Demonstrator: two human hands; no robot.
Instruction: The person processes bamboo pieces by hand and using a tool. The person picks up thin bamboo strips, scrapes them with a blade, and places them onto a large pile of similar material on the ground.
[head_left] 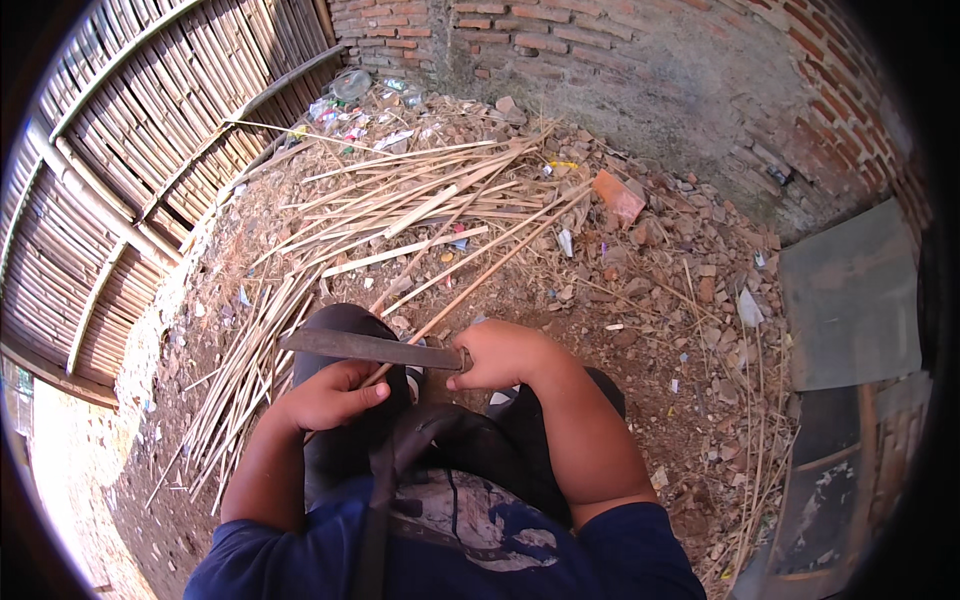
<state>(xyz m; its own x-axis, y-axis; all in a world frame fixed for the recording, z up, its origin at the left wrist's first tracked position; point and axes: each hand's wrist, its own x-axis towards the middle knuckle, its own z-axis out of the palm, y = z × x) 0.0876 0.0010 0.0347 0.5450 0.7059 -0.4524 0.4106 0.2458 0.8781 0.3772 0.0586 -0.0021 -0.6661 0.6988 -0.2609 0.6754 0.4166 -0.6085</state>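
My right hand (500,352) is closed around the handle end of a machete (385,349). Its dark, worn blade points left across my knees, with the tip above my left knee. Just below the blade, my left hand (335,396) is closed on a long, thin bamboo strip (462,297). That strip runs under the blade and slants away to the far right, over the ground. The handle is mostly hidden by my right fingers. I cannot tell whether the blade touches the strip.
A loose pile of split bamboo strips (425,205) spreads ahead, and more strips (245,385) lie along my left side. Brick rubble (620,197) and litter cover the ground. A bamboo fence (120,150) stands left, a brick wall (640,80) ahead, grey sheets (850,300) right.
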